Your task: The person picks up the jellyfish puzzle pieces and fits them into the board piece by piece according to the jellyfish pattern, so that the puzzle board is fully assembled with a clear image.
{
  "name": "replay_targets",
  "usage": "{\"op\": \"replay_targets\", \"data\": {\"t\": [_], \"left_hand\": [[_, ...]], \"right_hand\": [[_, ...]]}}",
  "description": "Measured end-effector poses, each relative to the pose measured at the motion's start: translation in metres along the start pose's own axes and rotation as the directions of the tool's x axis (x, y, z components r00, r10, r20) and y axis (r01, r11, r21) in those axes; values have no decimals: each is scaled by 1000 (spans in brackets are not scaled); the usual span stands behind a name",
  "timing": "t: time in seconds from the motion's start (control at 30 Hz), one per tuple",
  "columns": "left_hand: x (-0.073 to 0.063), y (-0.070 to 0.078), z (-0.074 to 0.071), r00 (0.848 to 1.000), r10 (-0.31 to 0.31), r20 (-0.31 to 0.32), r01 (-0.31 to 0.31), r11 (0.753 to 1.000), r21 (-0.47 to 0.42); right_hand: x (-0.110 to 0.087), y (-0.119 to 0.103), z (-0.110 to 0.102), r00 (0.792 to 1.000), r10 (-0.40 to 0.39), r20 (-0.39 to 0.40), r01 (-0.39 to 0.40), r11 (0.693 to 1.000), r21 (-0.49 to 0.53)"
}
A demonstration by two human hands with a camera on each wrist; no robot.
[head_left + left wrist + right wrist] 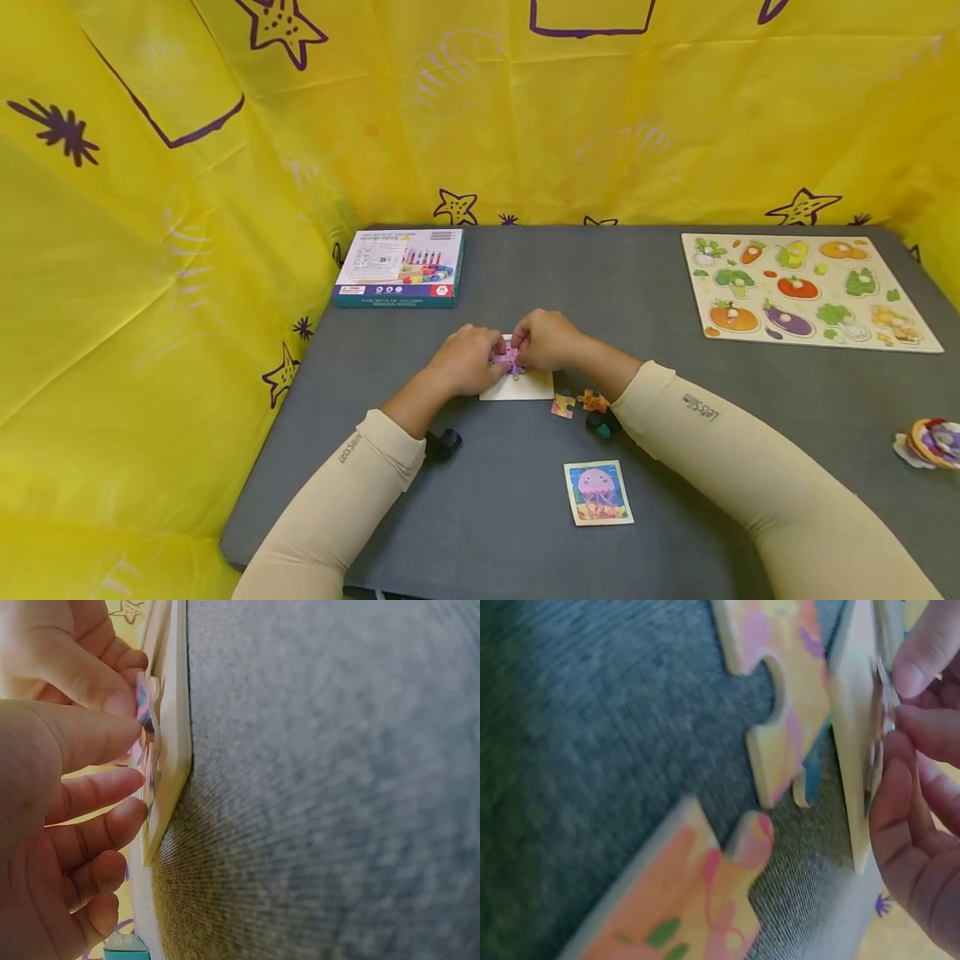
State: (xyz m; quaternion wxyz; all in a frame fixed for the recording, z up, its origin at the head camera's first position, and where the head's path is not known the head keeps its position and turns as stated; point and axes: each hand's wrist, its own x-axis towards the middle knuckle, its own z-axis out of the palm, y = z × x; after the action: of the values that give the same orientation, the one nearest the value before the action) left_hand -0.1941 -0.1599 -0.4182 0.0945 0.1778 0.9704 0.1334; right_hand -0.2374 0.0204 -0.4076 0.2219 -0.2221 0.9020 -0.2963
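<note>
Both hands meet over a small pale wooden puzzle board (534, 387) at the middle of the table. My left hand (467, 360) pinches the left side of some pink and purple jigsaw pieces (508, 355) that lie over the board's upper part. From the other side, my right hand (550, 340) grips the same small cluster with thumb and fingertips. The fingers hide much of the pieces. Beside the board's lower right corner lie two loose jigsaw pieces, a yellow one (562, 405) and an orange one (594, 400), seen large in the right wrist view.
A picture card with a pink jellyfish (598, 493) lies nearer the front. At the back left is a flat toy box (396, 292), and at the back right a vegetable puzzle board (817, 292). A small purple toy (933, 442) sits at the right edge.
</note>
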Motion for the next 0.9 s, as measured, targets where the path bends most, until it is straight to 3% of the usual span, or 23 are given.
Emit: {"op": "replay_targets", "data": {"t": [0.67, 0.9], "left_hand": [[2, 0, 2, 999, -28, 25, 29, 999, -35], [2, 2, 0, 1000, -7, 9, 7, 1000, 1]], "right_hand": [[10, 1, 0, 997, 64, -32, -68, 988, -137], [3, 5, -7, 998, 26, -60, -35, 987, -154]]}}
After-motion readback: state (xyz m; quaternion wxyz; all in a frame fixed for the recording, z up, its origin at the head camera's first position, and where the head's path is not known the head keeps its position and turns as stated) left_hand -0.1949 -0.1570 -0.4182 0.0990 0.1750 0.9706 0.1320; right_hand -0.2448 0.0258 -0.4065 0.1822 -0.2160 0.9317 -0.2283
